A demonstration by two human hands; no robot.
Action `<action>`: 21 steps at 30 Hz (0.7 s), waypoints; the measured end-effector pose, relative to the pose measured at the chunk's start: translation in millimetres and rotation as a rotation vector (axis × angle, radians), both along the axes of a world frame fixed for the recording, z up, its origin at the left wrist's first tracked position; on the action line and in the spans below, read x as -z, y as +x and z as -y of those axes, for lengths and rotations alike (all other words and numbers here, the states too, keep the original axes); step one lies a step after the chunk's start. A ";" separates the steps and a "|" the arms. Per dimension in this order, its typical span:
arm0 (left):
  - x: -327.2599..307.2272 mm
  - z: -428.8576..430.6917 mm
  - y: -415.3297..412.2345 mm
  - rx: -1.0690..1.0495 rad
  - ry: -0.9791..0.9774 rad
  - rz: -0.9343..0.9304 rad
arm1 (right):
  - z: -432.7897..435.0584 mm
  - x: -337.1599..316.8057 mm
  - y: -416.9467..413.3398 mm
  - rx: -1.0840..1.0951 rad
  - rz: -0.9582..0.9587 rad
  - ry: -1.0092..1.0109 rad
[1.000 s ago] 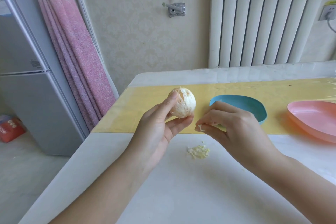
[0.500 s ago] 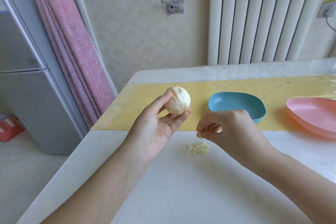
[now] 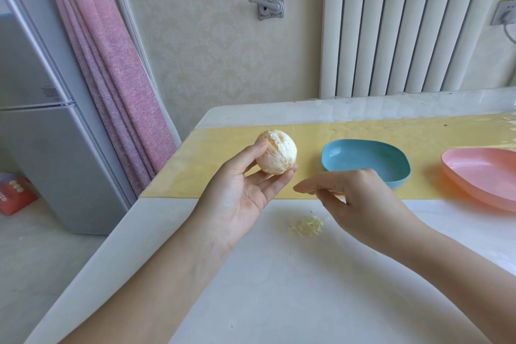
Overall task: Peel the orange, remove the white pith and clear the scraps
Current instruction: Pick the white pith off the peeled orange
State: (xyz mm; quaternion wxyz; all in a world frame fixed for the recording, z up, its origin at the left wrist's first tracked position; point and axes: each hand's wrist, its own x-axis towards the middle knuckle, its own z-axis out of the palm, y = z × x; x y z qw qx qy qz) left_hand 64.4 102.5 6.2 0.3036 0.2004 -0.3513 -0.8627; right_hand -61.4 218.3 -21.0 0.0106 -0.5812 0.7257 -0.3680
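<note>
Cradling the orange (image 3: 276,155), left hand (image 3: 240,198) lies palm-up.

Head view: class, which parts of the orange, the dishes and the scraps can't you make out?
In the head view:
Orange: underside hidden by the left hand holding it.
Pink dish: right end cut off by frame edge.
Blue dish: part of near rim behind the right hand.
Pith scraps: too small to count.
</note>
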 end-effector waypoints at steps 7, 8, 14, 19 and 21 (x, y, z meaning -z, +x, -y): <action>1.8 -0.2 -1.4 0.023 -0.031 0.014 | -3.8 -7.1 1.6 0.101 0.148 -0.322; 2.1 -0.5 -1.4 0.042 -0.051 0.021 | -5.2 -9.4 3.1 0.114 0.100 -0.388; 6.0 -7.5 -1.7 0.194 -0.224 0.080 | -4.6 -8.4 4.0 0.067 -0.111 -0.506; 3.3 -6.1 -1.1 0.150 -0.165 0.047 | -3.6 -5.7 1.2 0.060 -0.208 -0.547; 3.4 -4.1 -0.9 0.144 -0.168 0.046 | -3.9 -5.4 0.2 0.051 -0.213 -0.549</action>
